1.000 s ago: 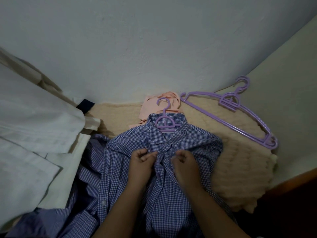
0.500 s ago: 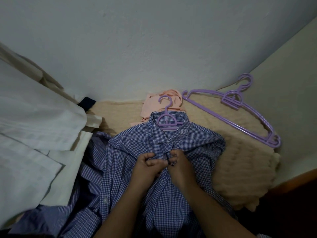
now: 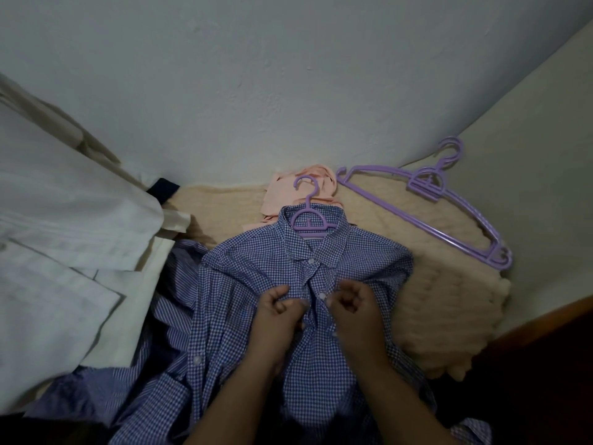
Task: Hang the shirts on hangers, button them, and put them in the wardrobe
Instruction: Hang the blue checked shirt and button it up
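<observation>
A blue gingham shirt (image 3: 250,271) lies face up on a cream blanket, a purple hanger (image 3: 308,220) inside its collar with the hook pointing away from me. Its collar button and the one below look fastened. My left hand (image 3: 278,313) pinches the left side of the placket just under the second button. My right hand (image 3: 353,311) pinches the right side of the placket beside it. Both hands have curled fingers on the cloth. A striped blue shirt (image 3: 173,319) lies partly under the gingham one at the left.
A second purple hanger (image 3: 430,194) lies on the cream blanket (image 3: 449,303) at the right. A peach garment (image 3: 282,197) is bunched behind the collar. White fabric (image 3: 57,252) is piled at the left. A wall runs close behind; a dark wooden edge (image 3: 545,332) shows at lower right.
My hands came together on the placket half a second ago, then moved slightly apart and lower. A second fastened button now shows above them.
</observation>
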Tool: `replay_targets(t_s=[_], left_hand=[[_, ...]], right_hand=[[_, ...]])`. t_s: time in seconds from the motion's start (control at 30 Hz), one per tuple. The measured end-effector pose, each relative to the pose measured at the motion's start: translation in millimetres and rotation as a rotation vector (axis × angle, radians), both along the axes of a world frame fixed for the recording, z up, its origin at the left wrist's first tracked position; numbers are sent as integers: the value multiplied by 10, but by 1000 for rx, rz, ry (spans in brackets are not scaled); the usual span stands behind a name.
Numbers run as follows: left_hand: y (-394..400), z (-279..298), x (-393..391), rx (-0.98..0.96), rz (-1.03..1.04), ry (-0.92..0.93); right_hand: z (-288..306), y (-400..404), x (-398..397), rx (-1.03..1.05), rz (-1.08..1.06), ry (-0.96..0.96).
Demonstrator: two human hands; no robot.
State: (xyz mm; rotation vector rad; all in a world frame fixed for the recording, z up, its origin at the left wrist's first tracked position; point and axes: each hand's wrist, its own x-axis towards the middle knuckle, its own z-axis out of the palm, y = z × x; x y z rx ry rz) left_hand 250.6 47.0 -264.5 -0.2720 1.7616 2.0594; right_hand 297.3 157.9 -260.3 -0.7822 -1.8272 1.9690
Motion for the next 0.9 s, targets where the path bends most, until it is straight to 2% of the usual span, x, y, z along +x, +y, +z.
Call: replay_targets(t_s=[0.27, 0.47, 0.7, 0.9], left_hand=[[1, 67, 126, -44, -16, 42], [55, 83, 135, -110, -39, 82], [85, 147, 155, -279, -33, 284], [69, 180, 164, -258, -26, 295]], right_hand=[[108, 14, 75, -66, 141, -76], [177, -29, 63, -62, 90, -98], [223, -97, 76, 20, 11, -67], [186, -88, 50, 157, 1, -85]])
